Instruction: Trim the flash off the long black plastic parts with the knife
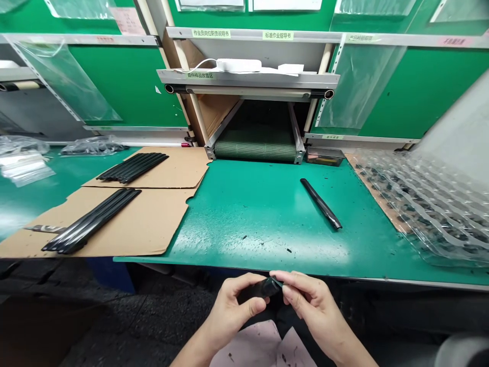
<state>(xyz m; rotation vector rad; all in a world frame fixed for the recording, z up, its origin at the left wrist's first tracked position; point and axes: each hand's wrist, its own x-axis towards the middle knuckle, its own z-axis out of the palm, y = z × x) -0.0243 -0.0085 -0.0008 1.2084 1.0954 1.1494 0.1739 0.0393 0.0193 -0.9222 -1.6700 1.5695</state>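
Note:
Just off the front edge of the green table, my left hand (239,302) is closed around a glossy black plastic piece (269,287). My right hand (307,300) pinches at the right end of that same piece, thumb and forefinger pressed together. Whether a small tool is also between those fingers is hidden. Most of the piece's length is out of sight behind the left hand. Another long black plastic strip (321,204) lies alone on the table, ahead and to the right of my hands.
Two cardboard sheets (168,216) at left bear rows of black strips (91,224). Clear plastic blister trays (451,204) are stacked at right. A green conveyor belt (255,145) ends at the table's back, beside a small dark box (324,157). Black scraps dot the green tabletop (244,204).

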